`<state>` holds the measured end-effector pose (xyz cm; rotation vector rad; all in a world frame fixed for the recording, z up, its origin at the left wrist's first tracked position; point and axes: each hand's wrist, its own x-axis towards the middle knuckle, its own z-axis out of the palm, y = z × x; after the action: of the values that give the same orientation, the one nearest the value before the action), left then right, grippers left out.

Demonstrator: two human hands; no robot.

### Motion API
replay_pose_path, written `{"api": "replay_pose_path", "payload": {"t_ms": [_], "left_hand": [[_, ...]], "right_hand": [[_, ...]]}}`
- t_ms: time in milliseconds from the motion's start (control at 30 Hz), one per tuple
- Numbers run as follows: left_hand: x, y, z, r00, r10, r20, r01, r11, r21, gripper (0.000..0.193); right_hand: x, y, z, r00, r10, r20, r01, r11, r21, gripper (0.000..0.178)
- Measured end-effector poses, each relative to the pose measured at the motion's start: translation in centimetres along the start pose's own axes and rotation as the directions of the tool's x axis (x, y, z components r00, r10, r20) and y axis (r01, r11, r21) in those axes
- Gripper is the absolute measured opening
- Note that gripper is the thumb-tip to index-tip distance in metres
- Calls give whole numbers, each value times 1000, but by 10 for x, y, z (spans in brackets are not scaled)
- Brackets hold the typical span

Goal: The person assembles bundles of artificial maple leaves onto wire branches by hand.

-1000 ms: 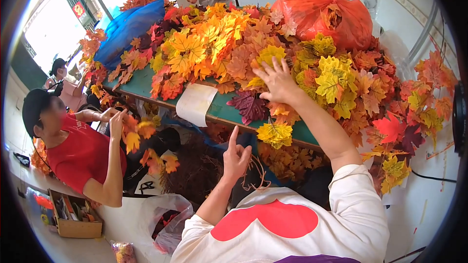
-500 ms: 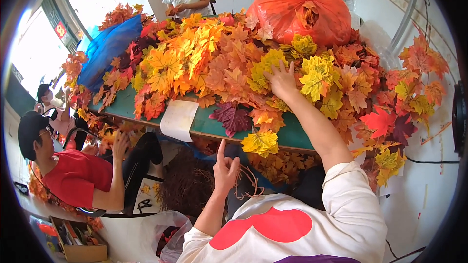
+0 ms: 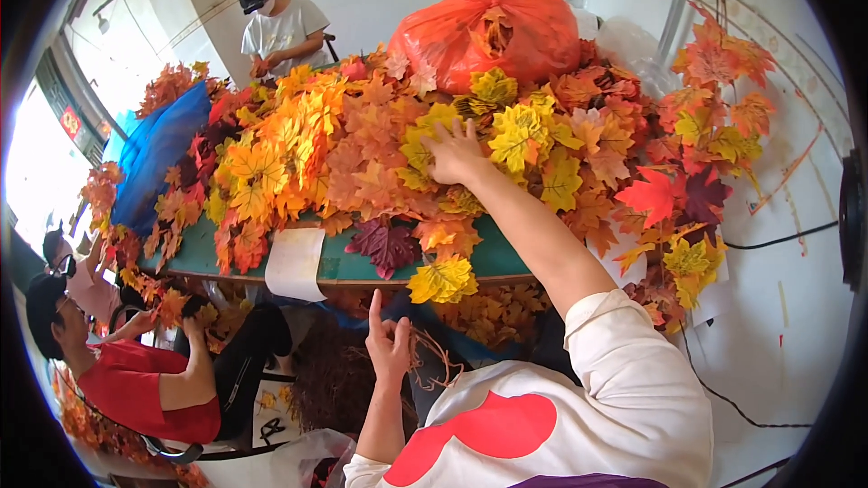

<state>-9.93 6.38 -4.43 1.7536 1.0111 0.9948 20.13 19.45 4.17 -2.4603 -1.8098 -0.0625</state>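
Observation:
My right hand (image 3: 457, 155) reaches across the table with its fingers spread over a stack of yellow artificial maple leaves (image 3: 418, 143). Its fingertips touch the leaves, and none is lifted off the heap. My left hand (image 3: 389, 348) is in front of the table's near edge, index finger pointing up and the other fingers curled. Thin brown stems (image 3: 432, 358) come out beside those curled fingers, which seem closed on them; the grip itself is partly hidden. A yellow leaf cluster (image 3: 443, 280) and a dark purple leaf (image 3: 385, 246) hang at the edge between my hands.
Orange and red leaves (image 3: 362, 158) cover the green table (image 3: 208, 248). A tied red plastic bag (image 3: 488, 36) stands at the back, a blue bag (image 3: 158, 158) at left. White paper (image 3: 296, 264) hangs over the edge. A co-worker in red (image 3: 149, 393) sits left; another person (image 3: 285, 32) is behind.
The view has turned, so the scene sits further left. My right hand still rests on the yellow leaves, and my left keeps its pose. The co-worker in red has lowered a raised hand.

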Motion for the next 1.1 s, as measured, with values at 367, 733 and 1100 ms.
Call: {"api": "replay_pose_path", "payload": {"t_ms": [367,733,1100], "left_hand": [[-13,3,-6,999,-45,-4,45,997,-67,58],[-16,11,14,991,-97,91,113,975,-191,55],[-23,15,15,991,-98,94,114,977,-182,55]], "right_hand": [[-93,67,-71,832,204,-516,-242,970,-6,70],[-36,61,19,939,232,-254,-65,845,531,77],[-24,54,-5,974,225,12,-217,924,313,79]]}}
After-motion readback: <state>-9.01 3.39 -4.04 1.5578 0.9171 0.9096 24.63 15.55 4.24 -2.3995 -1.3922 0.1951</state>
